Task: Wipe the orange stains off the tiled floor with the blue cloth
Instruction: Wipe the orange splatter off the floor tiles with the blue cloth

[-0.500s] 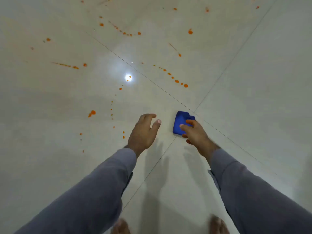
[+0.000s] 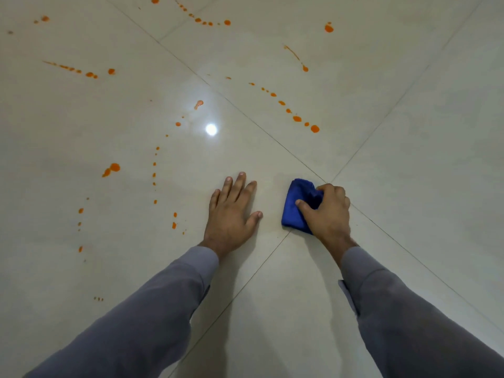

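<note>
Glossy pale tile floor [image 2: 409,173], grout lines crossing near centre, a bright lamp reflection [image 2: 211,129] on the tile ahead. Change since half a second ago: view has dropped closer to the floor; left hand [image 2: 231,214], then raised with curled fingers, now lies flat on the tile, fingers straight and spread, apparently as a brace. Right hand [image 2: 327,211], then only reaching onto the cloth [image 2: 296,205], now has thumb and fingers curled round it, bunching the upper part. Reading: person has settled into a low working posture and taken the cloth in hand; wiping looks about to start, not yet begun. Cloth: deep blue, soft, folded into a small wad, lower edge on the floor, lying just left of the grout crossing and between the two hands; no orange visible on it. Stains [image 2: 297,118]: all appear intact, none smeared. Dotted trail ahead of the cloth ending in a larger drop, a vertical run of small spots left of the left hand, a bigger blot [image 2: 111,169] farther left, more streaks toward the top. Nearest targets are the trail ahead and the spots beside the left hand; both are apart from the cloth.
</note>
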